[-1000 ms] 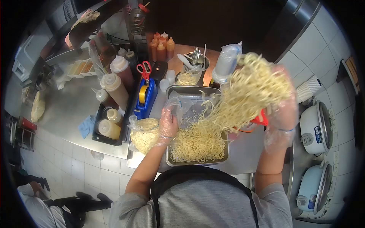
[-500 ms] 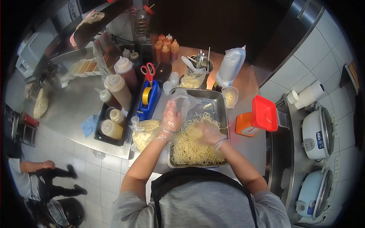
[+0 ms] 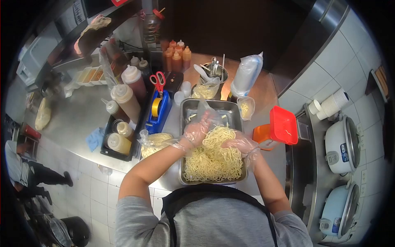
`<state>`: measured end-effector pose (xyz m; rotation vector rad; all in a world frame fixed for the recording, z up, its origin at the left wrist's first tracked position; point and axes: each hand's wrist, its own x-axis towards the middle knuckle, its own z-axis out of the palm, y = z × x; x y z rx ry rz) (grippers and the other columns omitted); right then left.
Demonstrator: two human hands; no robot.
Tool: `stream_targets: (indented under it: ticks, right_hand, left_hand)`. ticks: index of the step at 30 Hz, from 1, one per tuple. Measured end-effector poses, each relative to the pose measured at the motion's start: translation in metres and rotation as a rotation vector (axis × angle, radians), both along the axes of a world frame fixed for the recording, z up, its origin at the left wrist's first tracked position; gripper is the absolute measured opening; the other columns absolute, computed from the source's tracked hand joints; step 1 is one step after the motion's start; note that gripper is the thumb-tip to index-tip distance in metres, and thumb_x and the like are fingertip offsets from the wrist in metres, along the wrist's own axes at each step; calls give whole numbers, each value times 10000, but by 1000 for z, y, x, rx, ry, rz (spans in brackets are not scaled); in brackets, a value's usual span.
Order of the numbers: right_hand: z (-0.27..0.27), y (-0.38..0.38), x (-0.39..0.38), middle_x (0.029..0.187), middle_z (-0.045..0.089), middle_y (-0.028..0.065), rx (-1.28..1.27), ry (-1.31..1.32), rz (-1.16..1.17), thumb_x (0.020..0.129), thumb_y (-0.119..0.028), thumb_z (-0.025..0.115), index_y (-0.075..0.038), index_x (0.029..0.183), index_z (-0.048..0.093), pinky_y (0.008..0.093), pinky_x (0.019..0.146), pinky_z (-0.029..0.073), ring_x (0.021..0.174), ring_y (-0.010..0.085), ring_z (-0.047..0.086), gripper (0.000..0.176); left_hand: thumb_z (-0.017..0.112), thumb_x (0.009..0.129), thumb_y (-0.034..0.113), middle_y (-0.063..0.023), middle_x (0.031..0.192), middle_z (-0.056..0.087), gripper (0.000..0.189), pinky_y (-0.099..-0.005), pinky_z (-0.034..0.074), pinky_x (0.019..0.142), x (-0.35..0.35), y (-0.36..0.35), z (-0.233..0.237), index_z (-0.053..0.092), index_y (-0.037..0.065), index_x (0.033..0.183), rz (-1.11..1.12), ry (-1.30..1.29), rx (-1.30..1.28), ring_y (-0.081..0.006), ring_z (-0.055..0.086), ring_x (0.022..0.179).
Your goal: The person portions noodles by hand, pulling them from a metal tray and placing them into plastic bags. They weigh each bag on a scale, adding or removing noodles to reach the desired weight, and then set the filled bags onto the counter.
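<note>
A steel tray (image 3: 186, 108) on the counter holds a heap of yellow noodles (image 3: 212, 162). Both my hands wear clear plastic gloves. My left hand (image 3: 196, 131) rests on the upper left of the heap and pinches a thin clear plastic bag (image 3: 204, 108) that stands up over the tray. My right hand (image 3: 238, 144) lies on the noodles at the upper right, fingers curled into the strands. A filled bag of noodles (image 3: 154, 140) sits just left of the tray.
Left of the tray stand a blue tape dispenser (image 3: 158, 109) with red scissors (image 3: 156, 80), and a black bin of squeeze bottles (image 3: 119, 127). An orange scale with a red lid (image 3: 282, 129) is on the right, rice cookers (image 3: 341, 144) beyond. Another person (image 3: 20, 168) moves at far left.
A second ago my right hand held a big bunch of noodles high; it came down into the tray. Both hands now rest on the heap, the left one shifted right.
</note>
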<state>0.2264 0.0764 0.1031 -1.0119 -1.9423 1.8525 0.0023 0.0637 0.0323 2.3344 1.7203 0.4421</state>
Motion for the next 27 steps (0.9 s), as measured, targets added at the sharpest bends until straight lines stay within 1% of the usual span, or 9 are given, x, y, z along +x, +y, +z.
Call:
stream_targets:
  ticks: [2, 7, 13, 16, 20, 21, 22, 23, 27]
  right_hand:
    - [-7, 1, 5, 1003, 699, 97, -115, -11, -66, 857, -231, 647, 17, 1189, 603, 297, 805, 532, 866, 167, 666, 416]
    - [-27, -3, -7, 982, 700, 132, -856, 438, -396, 911, -180, 579, 41, 1114, 621, 353, 753, 583, 805, 224, 697, 303]
    - [-64, 2, -41, 954, 695, 136, -754, 667, -656, 937, -184, 549, 31, 1057, 624, 356, 720, 593, 793, 228, 698, 257]
    - [-65, 1, -55, 979, 696, 126, -664, 610, -674, 947, -176, 538, 24, 1098, 619, 364, 765, 569, 829, 249, 691, 264]
    - [-61, -4, -82, 1089, 675, 171, 551, 68, -605, 972, -288, 471, -8, 1192, 591, 411, 908, 480, 1009, 336, 641, 376]
    - [-62, -2, -84, 1122, 661, 179, 488, -82, -606, 972, -295, 466, -6, 1207, 582, 413, 912, 478, 1034, 331, 632, 390]
    - [-66, 5, -85, 1156, 647, 186, 426, -231, -605, 972, -301, 462, -4, 1221, 573, 415, 915, 476, 1058, 327, 623, 404]
    - [-72, 14, -87, 1189, 633, 193, 362, -377, -603, 971, -308, 458, -2, 1235, 564, 417, 919, 474, 1083, 323, 614, 418]
    - [-52, 12, -74, 1332, 552, 180, -446, 319, -270, 918, -260, 552, -19, 1255, 565, 420, 949, 465, 1174, 352, 562, 414]
  left_hand:
    - [485, 938, 211, -177, 1533, 314, 518, -408, 525, 882, 7, 0, 3, 381, 112, 1436, -208, -134, 3, -351, 658, 982]
    - [540, 890, 136, -172, 1538, 304, 707, -416, 509, 926, 12, -27, 27, 219, 113, 1520, -301, -385, 55, -365, 550, 1199]
    - [537, 815, 11, -162, 1549, 276, 739, -413, 527, 848, 18, -34, 10, 270, 94, 1499, -131, -411, 241, -394, 589, 1100]
    - [505, 808, -14, -147, 1553, 270, 720, -429, 537, 779, 18, -43, 20, 288, 83, 1488, -63, -450, 214, -415, 619, 999]
    - [495, 800, -32, -139, 1548, 286, 683, -443, 541, 739, 24, -49, 10, 333, 67, 1456, -22, -512, 312, -426, 633, 931]
    - [494, 796, -38, -141, 1544, 295, 669, -442, 540, 739, 29, -51, 9, 354, 62, 1443, -10, -505, 303, -427, 633, 927]
    - [543, 747, -105, -218, 1495, 353, 713, -393, 397, 1067, 33, -53, 9, 373, 31, 1426, 14, -562, 131, -391, 414, 1324]
    - [557, 740, -96, -217, 1488, 363, 717, -394, 403, 1063, 32, -51, 10, 378, 33, 1422, 26, -562, 145, -390, 414, 1324]
    - [625, 718, -36, -223, 1452, 408, 699, -408, 426, 1037, 16, -34, 20, 415, 27, 1382, 102, -564, 22, -402, 447, 1282]
